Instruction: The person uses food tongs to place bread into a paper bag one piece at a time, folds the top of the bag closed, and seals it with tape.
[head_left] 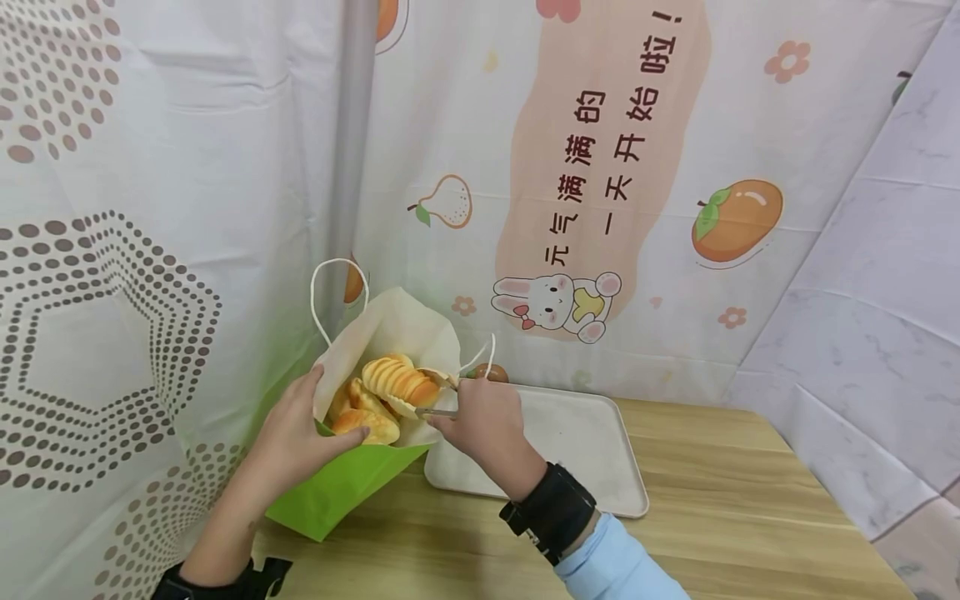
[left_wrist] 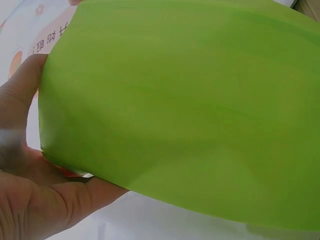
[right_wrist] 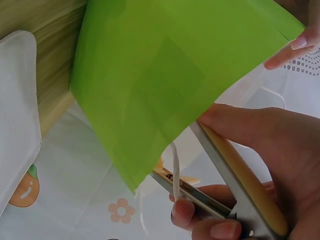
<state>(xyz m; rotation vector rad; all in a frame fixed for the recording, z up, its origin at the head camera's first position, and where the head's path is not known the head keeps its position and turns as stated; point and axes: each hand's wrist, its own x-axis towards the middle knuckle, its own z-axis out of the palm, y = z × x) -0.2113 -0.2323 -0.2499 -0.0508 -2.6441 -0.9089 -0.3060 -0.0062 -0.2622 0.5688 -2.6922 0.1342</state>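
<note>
A green paper bag (head_left: 341, 492) with a white inside and white cord handles leans on the table at left, its mouth towards me. My left hand (head_left: 288, 437) holds the bag by its rim, the thumb over the near edge. With my right hand (head_left: 491, 425) I grip metal tongs (right_wrist: 240, 185) with yellowish handle panels, reaching into the bag's mouth. Around the tong ends is a ridged golden bread roll (head_left: 397, 379); whether they press it is unclear. More golden bread (head_left: 367, 425) lies below it in the bag, partly hidden by the rim.
A white rectangular tray (head_left: 577, 446) lies on the wooden table (head_left: 720, 483), right of the bag and partly behind my right arm. Printed curtains (head_left: 450, 100) hang at the back and left, close to the bag. One cord handle (right_wrist: 175, 170) passes beside the tongs.
</note>
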